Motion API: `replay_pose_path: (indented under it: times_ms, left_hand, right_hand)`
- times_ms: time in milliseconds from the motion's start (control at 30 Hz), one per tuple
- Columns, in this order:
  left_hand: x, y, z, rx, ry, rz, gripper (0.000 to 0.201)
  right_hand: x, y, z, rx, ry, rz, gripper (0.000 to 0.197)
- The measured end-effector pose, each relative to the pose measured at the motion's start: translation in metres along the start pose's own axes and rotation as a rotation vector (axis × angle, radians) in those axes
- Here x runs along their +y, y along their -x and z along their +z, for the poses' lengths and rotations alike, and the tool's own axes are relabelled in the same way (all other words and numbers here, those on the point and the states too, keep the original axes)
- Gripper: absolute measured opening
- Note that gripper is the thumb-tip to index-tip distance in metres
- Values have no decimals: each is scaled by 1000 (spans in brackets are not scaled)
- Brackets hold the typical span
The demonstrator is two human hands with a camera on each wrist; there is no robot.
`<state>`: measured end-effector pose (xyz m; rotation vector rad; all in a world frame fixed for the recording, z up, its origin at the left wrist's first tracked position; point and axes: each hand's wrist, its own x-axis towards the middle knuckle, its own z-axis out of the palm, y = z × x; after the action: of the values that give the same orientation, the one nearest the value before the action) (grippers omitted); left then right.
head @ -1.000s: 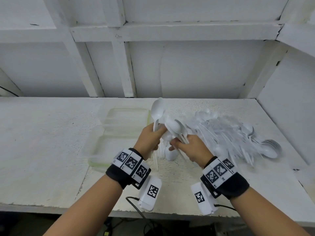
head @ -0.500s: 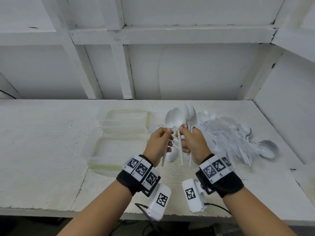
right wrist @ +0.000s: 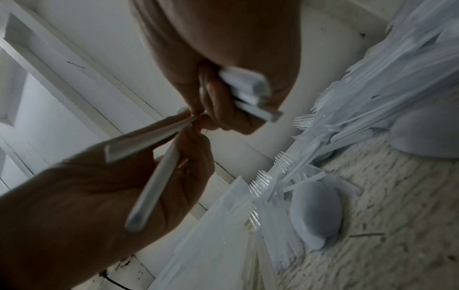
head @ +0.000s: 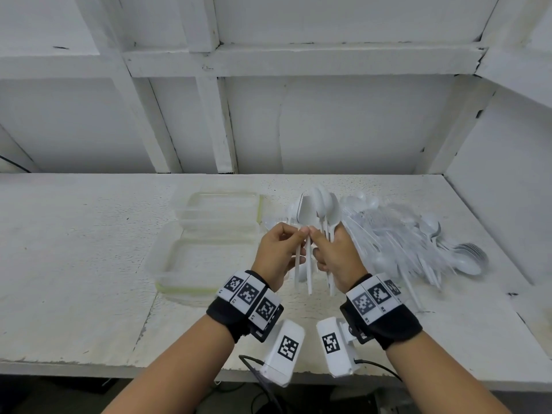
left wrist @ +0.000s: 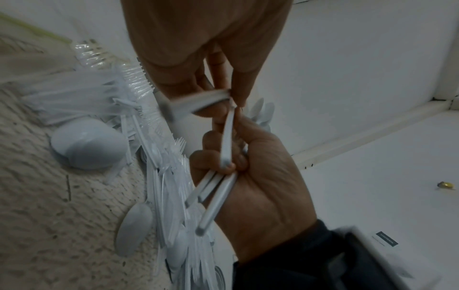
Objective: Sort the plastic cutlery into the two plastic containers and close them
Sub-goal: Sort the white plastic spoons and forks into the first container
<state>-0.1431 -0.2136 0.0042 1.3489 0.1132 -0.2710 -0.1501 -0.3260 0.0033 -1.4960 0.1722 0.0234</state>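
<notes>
White plastic spoons (head: 321,210) are held upright, bowls up, above the white textured tabletop (head: 74,249), just right of the clear rectangular plastic containers (head: 209,234). Some handles are pinched by the left hand (head: 276,253); a separate bundle is clenched in the right hand (head: 336,258). How many spoons each holds cannot be counted. The grips show only in the wrist views, blurred. Nothing can be made out inside the containers. Right of the containers a heap of white spoons and clear forks (head: 403,243) is spread.

Smooth white plastic spoons (head: 321,204), clear glossy plastic containers (head: 209,243), rough painted tabletop (head: 74,249)
</notes>
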Motion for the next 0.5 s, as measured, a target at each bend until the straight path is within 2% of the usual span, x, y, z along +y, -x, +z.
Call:
replay_pose_path:
  times_ms: [200,367,500]
  left_hand:
    - [10,1,-7,-103,23,-88,16]
    - [10,2,-6,-97,-6,-63,17]
    - [7,5,-4,-119,-39,-39,22]
  right_hand:
    - [0,0,-4,-49,-26,-3,11]
    - [1,-1,-2,-11,35,-30,4]
    - [-2,-1,-2,16,65,-54,10]
